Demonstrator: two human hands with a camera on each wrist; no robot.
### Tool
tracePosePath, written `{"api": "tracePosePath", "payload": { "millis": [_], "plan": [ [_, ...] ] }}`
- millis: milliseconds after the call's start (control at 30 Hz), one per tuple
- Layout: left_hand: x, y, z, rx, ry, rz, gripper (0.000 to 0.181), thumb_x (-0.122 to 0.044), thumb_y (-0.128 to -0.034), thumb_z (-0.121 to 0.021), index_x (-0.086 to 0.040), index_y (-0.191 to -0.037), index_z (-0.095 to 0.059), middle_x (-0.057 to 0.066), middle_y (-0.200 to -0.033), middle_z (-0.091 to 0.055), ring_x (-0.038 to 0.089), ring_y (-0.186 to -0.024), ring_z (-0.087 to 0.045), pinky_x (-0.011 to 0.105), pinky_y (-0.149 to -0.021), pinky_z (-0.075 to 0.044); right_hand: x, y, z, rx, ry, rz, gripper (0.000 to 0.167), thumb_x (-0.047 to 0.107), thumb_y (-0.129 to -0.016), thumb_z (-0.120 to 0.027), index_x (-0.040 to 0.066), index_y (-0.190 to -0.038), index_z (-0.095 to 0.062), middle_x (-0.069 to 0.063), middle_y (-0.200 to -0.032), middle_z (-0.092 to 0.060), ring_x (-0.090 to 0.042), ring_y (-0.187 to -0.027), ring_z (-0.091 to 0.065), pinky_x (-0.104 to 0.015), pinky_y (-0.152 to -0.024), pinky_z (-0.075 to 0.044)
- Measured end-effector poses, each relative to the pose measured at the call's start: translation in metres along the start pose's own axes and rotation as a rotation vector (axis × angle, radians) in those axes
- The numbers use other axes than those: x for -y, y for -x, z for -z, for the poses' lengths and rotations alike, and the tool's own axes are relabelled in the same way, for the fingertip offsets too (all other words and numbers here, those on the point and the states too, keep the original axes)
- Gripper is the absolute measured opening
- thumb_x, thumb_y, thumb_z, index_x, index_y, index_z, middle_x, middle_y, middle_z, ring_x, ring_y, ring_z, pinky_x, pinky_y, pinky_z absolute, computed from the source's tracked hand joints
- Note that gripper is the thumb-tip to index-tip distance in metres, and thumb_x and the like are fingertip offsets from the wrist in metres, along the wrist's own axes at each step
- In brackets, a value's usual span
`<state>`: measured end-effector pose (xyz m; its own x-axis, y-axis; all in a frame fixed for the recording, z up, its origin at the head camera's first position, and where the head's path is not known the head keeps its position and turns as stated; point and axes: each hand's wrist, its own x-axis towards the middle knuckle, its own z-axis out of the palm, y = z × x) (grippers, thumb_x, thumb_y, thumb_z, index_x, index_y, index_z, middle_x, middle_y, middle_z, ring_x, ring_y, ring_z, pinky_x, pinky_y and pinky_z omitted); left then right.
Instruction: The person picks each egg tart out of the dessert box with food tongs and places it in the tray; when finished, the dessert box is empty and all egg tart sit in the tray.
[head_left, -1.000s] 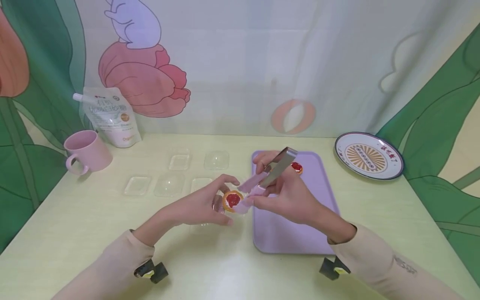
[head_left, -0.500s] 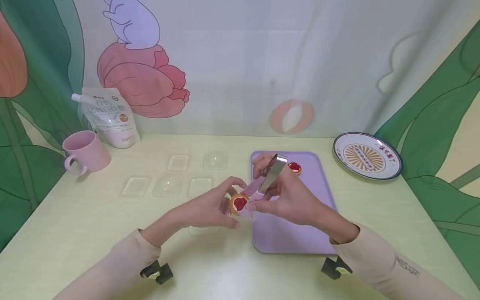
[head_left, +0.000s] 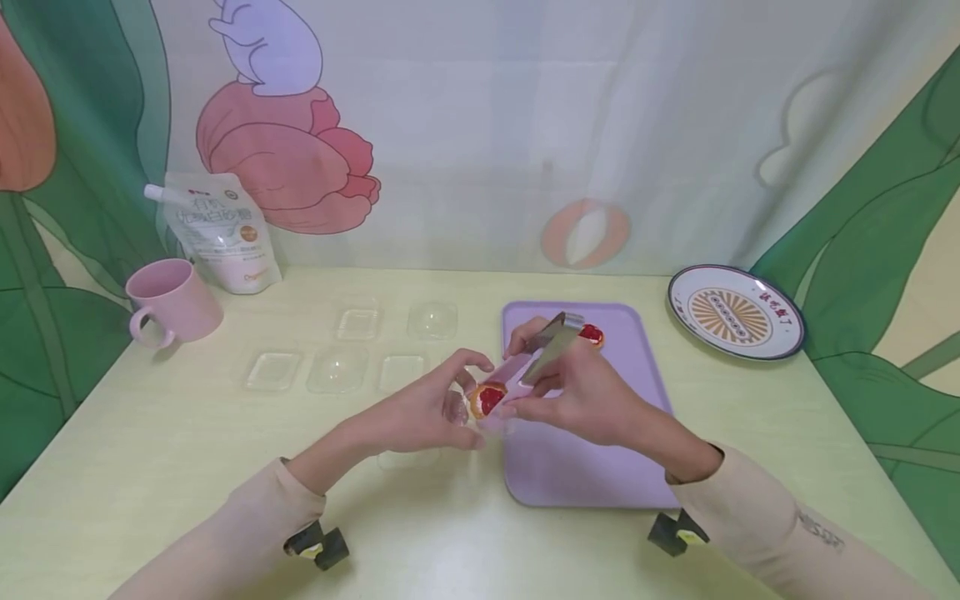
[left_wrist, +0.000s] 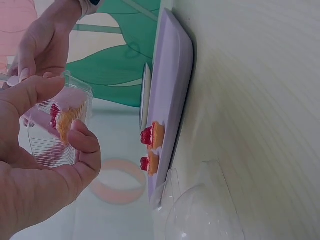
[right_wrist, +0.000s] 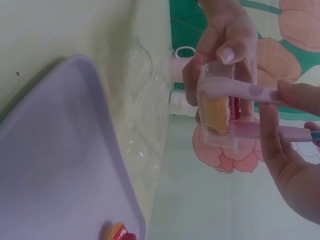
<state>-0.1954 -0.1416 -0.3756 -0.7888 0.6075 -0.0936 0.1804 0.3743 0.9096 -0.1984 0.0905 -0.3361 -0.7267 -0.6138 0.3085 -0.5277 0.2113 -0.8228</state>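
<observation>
My left hand (head_left: 420, 412) holds a small clear plastic box (right_wrist: 212, 72) above the table, thumb and fingers around its sides. Inside the box sits a fruit tart (head_left: 487, 402) with a golden crust, white cream and red topping. My right hand (head_left: 596, 400) grips metal tongs (head_left: 557, 354) with pink tips. In the right wrist view the pink tips reach into the box on either side of the tart (right_wrist: 216, 115). Whether they still pinch it is hard to tell. More tarts (left_wrist: 157, 135) lie on the purple tray (head_left: 577, 475), partly hidden in the head view by my right hand.
Several clear plastic box halves (head_left: 337, 371) lie on the table left of the tray. A pink mug (head_left: 183, 304) and a white pouch (head_left: 225, 237) stand at the back left. A patterned plate (head_left: 735, 312) lies at the back right.
My left hand has shifted a little to the right with the box. The tart has moved right with it and now looks more tilted. The tongs lean lower than before.
</observation>
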Motion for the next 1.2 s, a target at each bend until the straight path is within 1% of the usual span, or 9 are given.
{"api": "tracePosePath", "payload": {
  "millis": [200,300,400,567,733,867,1033,1200],
  "plan": [
    [0.001,0.000,0.000,-0.012,-0.003,-0.024,0.073,-0.009,-0.0806,-0.079,-0.017,-0.138,-0.035,0.015,-0.112,-0.049,0.016,-0.070,-0.054,0.025,-0.061,-0.048,-0.001,0.000,0.000,-0.018,0.016,0.021,0.041,0.000,-0.074,-0.086,0.001,-0.106,-0.061,-0.011,-0.104,-0.062,-0.011,-0.075,-0.070,-0.032,-0.066,-0.061],
    [0.002,0.001,0.000,-0.016,0.009,-0.017,0.074,-0.008,-0.0805,-0.079,-0.017,-0.138,-0.035,0.015,-0.113,-0.049,0.016,-0.070,-0.054,0.025,-0.060,-0.048,0.000,0.001,0.000,-0.026,0.045,0.029,0.039,0.001,-0.073,-0.087,0.002,-0.105,-0.064,-0.008,-0.103,-0.063,-0.010,-0.072,-0.070,-0.031,-0.065,-0.061],
    [0.001,0.001,0.000,-0.004,0.016,-0.006,0.073,-0.007,-0.0805,-0.079,-0.019,-0.138,-0.035,0.014,-0.113,-0.050,0.017,-0.070,-0.055,0.025,-0.061,-0.048,0.001,0.003,-0.001,-0.023,0.068,0.048,0.036,0.002,-0.072,-0.087,0.001,-0.103,-0.068,-0.007,-0.104,-0.062,-0.008,-0.070,-0.070,-0.029,-0.065,-0.061],
    [0.001,0.002,0.000,0.021,0.004,0.011,0.074,-0.009,-0.0801,-0.080,-0.023,-0.138,-0.035,0.012,-0.113,-0.051,0.017,-0.070,-0.057,0.027,-0.064,-0.049,0.003,0.005,-0.003,-0.019,0.046,0.097,0.036,0.000,-0.073,-0.087,0.001,-0.103,-0.067,-0.009,-0.103,-0.063,-0.008,-0.068,-0.070,-0.030,-0.064,-0.061],
    [0.002,0.001,0.001,0.040,0.001,0.010,0.074,-0.010,-0.0801,-0.079,-0.023,-0.138,-0.035,0.012,-0.113,-0.051,0.017,-0.070,-0.057,0.027,-0.065,-0.049,0.002,0.006,-0.005,-0.048,0.029,0.107,0.036,-0.001,-0.071,-0.087,0.002,-0.101,-0.066,-0.010,-0.101,-0.064,-0.008,-0.067,-0.070,-0.030,-0.062,-0.061],
    [0.002,0.001,0.001,0.048,-0.002,0.014,0.075,-0.010,-0.0807,-0.080,-0.024,-0.139,-0.035,0.012,-0.114,-0.051,0.017,-0.069,-0.057,0.029,-0.065,-0.049,0.001,0.005,-0.004,-0.062,0.028,0.145,0.035,0.000,-0.072,-0.087,0.002,-0.099,-0.066,-0.010,-0.099,-0.066,-0.008,-0.066,-0.070,-0.030,-0.061,-0.060],
    [0.002,0.001,0.000,0.033,-0.026,0.021,0.077,-0.011,-0.0809,-0.079,-0.024,-0.141,-0.034,0.011,-0.116,-0.053,0.017,-0.069,-0.056,0.028,-0.064,-0.049,0.004,0.002,0.001,-0.094,0.031,0.185,0.035,-0.002,-0.071,-0.087,0.000,-0.099,-0.065,-0.012,-0.097,-0.067,-0.010,-0.065,-0.071,-0.030,-0.059,-0.060],
    [0.003,-0.001,0.001,0.017,-0.025,0.025,0.077,-0.011,-0.0813,-0.079,-0.020,-0.142,-0.033,0.014,-0.115,-0.050,0.016,-0.071,-0.055,0.026,-0.061,-0.048,0.007,0.002,0.009,-0.149,0.024,0.183,0.036,-0.005,-0.070,-0.086,-0.001,-0.098,-0.064,-0.014,-0.096,-0.066,-0.010,-0.065,-0.071,-0.030,-0.057,-0.060]
  ]
}}
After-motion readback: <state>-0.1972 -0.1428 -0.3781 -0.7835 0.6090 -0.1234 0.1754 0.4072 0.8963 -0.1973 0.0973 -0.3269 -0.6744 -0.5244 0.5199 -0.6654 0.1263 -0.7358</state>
